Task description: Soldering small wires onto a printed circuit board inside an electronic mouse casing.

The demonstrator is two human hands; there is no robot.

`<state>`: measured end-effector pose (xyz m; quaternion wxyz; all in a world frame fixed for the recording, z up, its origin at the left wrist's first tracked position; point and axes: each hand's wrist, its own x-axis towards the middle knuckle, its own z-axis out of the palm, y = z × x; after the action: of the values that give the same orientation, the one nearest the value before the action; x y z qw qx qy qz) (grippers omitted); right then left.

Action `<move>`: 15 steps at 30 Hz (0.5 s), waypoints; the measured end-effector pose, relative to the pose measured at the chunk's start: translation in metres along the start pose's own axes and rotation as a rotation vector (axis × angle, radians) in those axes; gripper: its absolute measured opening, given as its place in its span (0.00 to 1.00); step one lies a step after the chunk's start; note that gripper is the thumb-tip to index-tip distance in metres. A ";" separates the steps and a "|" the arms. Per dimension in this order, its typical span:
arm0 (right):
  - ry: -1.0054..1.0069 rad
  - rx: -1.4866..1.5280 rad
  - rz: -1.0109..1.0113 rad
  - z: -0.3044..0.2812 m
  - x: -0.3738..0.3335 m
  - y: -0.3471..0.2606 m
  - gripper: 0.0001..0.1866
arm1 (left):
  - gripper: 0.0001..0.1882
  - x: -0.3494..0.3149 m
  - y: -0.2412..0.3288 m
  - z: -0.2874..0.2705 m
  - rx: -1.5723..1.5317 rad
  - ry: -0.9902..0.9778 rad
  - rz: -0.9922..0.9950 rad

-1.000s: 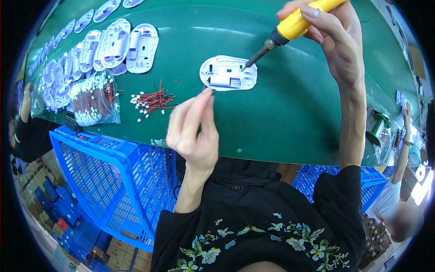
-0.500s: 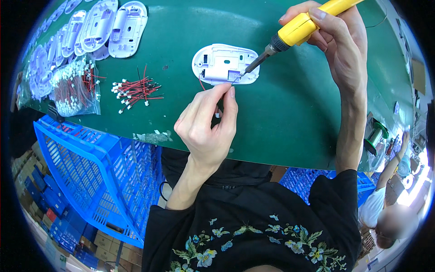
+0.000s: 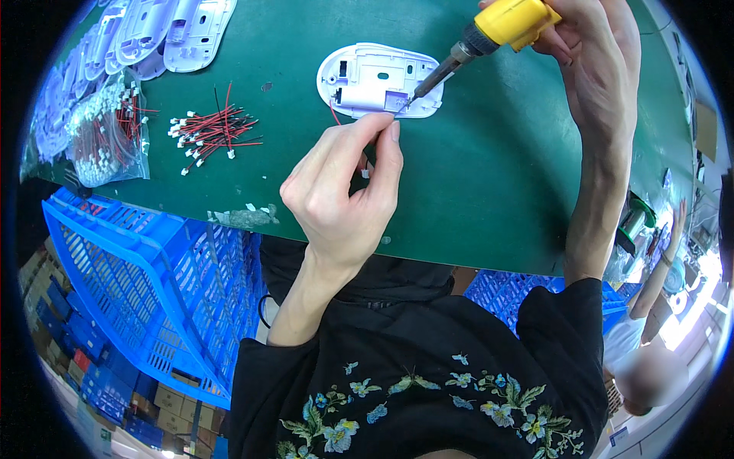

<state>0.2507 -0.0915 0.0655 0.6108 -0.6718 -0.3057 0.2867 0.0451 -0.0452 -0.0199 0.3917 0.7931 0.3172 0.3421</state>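
Shell: white oval shell (image 3: 367,80) is lying on the bench (image 3: 474,191), in from the near edge, pocketed face up.
Long axis: running left to right, roughly parallel to the bench's near edge.
Left hand: left hand (image 3: 344,183) is pinching a wire (image 3: 335,115) between thumb and index finger; fingertips are sitting at the shell's near rim, contact with the plastic unclear.
Wire: red part is looping from the shell's near-left part down toward the hand; a white plug is showing below the fingers.
Right hand: right hand (image 3: 595,57) is gripping the iron (image 3: 501,29) by its yellow handle, well apart from the shell on its right.
Iron: slanting down and left, tip ending over the square pocket in the shell's near-right part; touching or just above, can't tell.
Nearer hand: left; shell is lying just beyond its fingertips, away from the near edge.
Bench left: wire pile (image 3: 218,130) is lying between shell and bag (image 3: 111,145); bag is resting by the near-left corner, more shells (image 3: 141,34) are stacking up beyond.
Bench right: spool (image 3: 634,222) is standing by the near-right corner.
Room: blue crate (image 3: 115,252) is standing below the near edge at left, cartons (image 3: 176,402) behind; co-worker (image 3: 627,333) is sitting off the right side.
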 end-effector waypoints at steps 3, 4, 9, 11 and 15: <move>0.031 -0.049 -0.018 0.002 -0.003 0.000 0.20 | 0.07 0.000 -0.001 0.000 -0.023 0.017 -0.003; 0.080 -0.067 -0.015 0.003 -0.004 0.001 0.20 | 0.08 -0.001 0.000 -0.001 -0.019 0.006 -0.003; 0.157 -0.097 -0.007 0.006 -0.005 0.007 0.21 | 0.09 0.000 0.001 -0.003 -0.017 -0.012 -0.014; 0.128 -0.094 -0.029 0.003 -0.004 0.008 0.22 | 0.09 0.000 0.001 -0.003 -0.019 -0.012 -0.010; 0.112 -0.059 -0.021 0.000 -0.004 0.008 0.22 | 0.09 0.000 0.001 -0.003 -0.009 -0.010 -0.002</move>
<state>0.2489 -0.0950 0.0573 0.6099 -0.7013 -0.2862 0.2331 0.0427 -0.0441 -0.0179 0.3972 0.7928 0.3144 0.3390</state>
